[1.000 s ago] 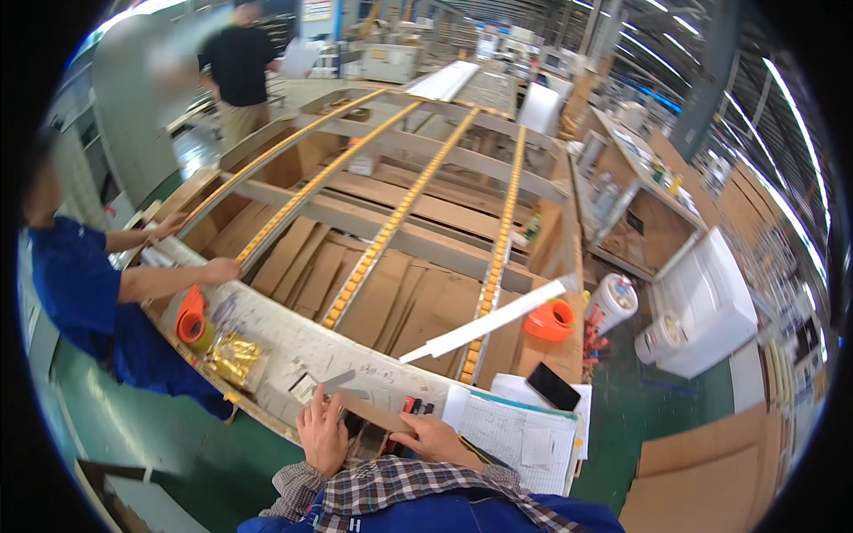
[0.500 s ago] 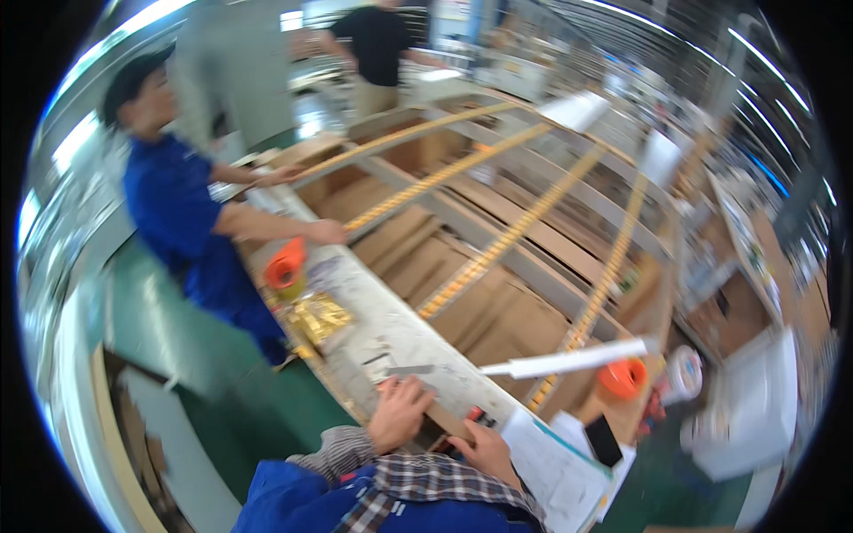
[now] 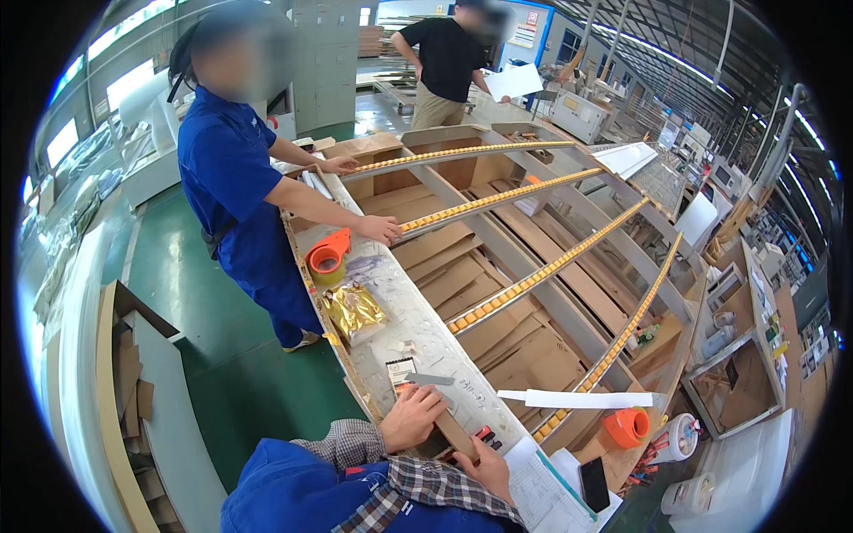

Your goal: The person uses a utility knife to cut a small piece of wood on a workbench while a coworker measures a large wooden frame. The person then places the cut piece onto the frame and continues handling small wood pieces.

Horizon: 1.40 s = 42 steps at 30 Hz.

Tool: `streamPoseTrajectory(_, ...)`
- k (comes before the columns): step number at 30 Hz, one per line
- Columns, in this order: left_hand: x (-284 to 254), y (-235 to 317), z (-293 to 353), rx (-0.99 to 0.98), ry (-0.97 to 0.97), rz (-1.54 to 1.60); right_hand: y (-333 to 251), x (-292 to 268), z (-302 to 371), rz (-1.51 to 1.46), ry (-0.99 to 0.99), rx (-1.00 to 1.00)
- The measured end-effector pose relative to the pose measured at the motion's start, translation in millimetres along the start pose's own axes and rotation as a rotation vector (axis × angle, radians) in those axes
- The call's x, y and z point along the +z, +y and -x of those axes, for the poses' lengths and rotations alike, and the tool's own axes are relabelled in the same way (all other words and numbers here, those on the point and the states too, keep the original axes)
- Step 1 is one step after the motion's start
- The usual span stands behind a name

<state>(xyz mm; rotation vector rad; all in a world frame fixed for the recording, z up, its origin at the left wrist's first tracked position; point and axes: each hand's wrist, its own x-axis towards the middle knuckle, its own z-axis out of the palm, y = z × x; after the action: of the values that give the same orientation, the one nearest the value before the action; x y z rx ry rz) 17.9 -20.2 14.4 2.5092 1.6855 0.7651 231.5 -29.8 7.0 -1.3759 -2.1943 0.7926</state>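
Note:
Both my hands are at the near end of a long pale bench (image 3: 418,311). My left hand (image 3: 413,417) has its fingers curled over the far end of a brown flat strip (image 3: 455,435), which looks like wood or cardboard. Against the near end of the same strip, my right hand (image 3: 487,469) presses with its thumb; its other fingers are partly hidden. A flat grey piece (image 3: 430,379) lies just past my left fingertips, next to a small printed packet (image 3: 401,375). Small red-and-black items (image 3: 486,435) lie beside my right hand.
Beyond the bench, yellow roller rails (image 3: 542,275) run across a frame over cardboard. Orange tape dispensers (image 3: 329,253), a gold packet (image 3: 355,309), a white strip (image 3: 577,399), papers (image 3: 542,489) and a phone (image 3: 593,484) lie around. A co-worker (image 3: 235,195) stands left; another person (image 3: 444,67) stands behind.
The view has shifted and sharpened, so the scene sits differently in it. My hands stay on the brown strip. The person at the back now shows a white sheet held lower down.

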Motion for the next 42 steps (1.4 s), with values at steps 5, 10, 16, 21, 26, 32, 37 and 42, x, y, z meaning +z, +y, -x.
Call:
streamPoseTrajectory(5,0.6,-1.2,1.2,0.001,0.019,0.029,-0.1,0.1,1.4,0.021,-0.005,0.022)
streamPoseTrajectory(10,-3.8,0.6,0.5,0.023,0.022,0.022,7.2,2.7,-1.8,0.009,-0.022,-0.022)
streamPoseTrajectory(16,-1.2,0.5,2.3,0.021,0.055,0.031,5.7,4.5,0.1,-0.015,0.048,-0.010)
streamPoseTrajectory(21,-4.7,1.5,1.0,0.012,0.029,0.042,4.0,3.0,-1.7,-0.034,0.028,0.011)
streamPoseTrajectory(26,-8.5,2.1,1.0,0.009,0.020,0.047,-6.1,-5.7,-5.3,-0.101,-0.047,0.008)
streamPoseTrajectory(32,-6.9,1.9,-0.1,0.008,0.016,0.064,-9.6,-5.1,-1.5,-0.076,-0.007,0.047)
streamPoseTrajectory(37,-8.4,2.2,0.6,0.002,0.006,0.056,-8.1,-4.3,-0.5,-0.062,0.000,0.046)
streamPoseTrajectory(42,-9.1,2.5,0.4,0.011,-0.015,0.078,-9.5,-3.9,-0.2,-0.087,0.007,0.051)
